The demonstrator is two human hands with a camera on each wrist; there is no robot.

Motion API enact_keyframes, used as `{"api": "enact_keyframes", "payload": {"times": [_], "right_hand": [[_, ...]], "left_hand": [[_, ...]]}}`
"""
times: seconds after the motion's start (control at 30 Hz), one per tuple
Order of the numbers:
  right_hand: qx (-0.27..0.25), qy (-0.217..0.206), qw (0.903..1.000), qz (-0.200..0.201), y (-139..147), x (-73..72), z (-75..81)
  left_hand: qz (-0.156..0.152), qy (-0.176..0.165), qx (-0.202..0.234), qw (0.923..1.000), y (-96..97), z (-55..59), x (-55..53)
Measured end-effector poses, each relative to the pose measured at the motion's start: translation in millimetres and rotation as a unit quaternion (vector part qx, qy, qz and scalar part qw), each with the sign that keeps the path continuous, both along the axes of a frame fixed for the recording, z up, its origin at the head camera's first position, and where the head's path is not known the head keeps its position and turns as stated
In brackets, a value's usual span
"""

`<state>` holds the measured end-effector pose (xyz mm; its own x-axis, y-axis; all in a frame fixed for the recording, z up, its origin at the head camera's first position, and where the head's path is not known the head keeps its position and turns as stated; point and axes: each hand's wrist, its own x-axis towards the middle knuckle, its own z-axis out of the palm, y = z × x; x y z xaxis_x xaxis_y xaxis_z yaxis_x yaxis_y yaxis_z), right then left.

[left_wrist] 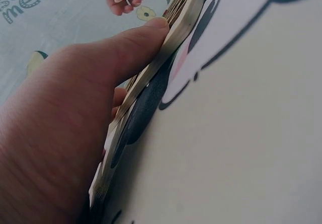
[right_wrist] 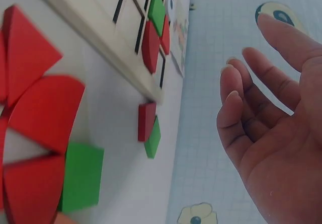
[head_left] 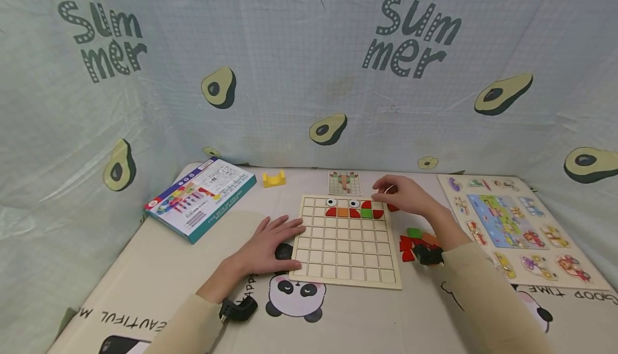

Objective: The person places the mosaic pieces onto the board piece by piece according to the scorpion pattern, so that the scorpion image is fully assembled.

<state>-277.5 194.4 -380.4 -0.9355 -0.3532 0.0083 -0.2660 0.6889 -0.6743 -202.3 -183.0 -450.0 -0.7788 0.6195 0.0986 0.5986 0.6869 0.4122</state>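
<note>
Two light sleeves (head_left: 487, 295) lie nearest the camera, reaching in from either side towards a wooden grid board (head_left: 345, 255) that sits flat on the table between the hands. The board looks about square, so no long axis stands out; its side edges run away from the person, and its filled squares lie in the two farthest rows: two eye pieces (head_left: 354, 204), an orange square (head_left: 342, 212), a green square (head_left: 367, 213) and several red pieces (head_left: 331, 212). The left hand (head_left: 270, 246) lies at the board's left edge, fingers spread, thumb touching the rim; it grips no piece. The right hand (head_left: 401, 193) hangs by the far right corner, fingers loosely bent, thumb well apart from them; no piece shows in it. From there the filled rows lie to its left, so the right hand is clearly the nearer one to them. A stray red piece (right_wrist: 146, 123) and a stray green piece (right_wrist: 152, 143) rest together just beside that corner, nearer the right hand than the left, while the main pile (right_wrist: 48, 113) lies right of the board, back towards the person. The pattern card (head_left: 344, 183) lies just beyond the far edge.
</note>
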Motion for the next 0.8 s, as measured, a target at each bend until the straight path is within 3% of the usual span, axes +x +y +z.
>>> {"api": "enact_keyframes", "payload": {"times": [0.3,0.8], "right_hand": [[0.006,0.012,0.9999,0.004,25.2,9.7,-0.7],[0.008,-0.011,0.9999,0.009,55.3,32.6,-8.5]], "left_hand": [[-0.001,0.000,0.001,1.0000,0.6,1.3,0.2],[-0.003,-0.002,0.005,1.0000,0.4,4.0,1.8]]}}
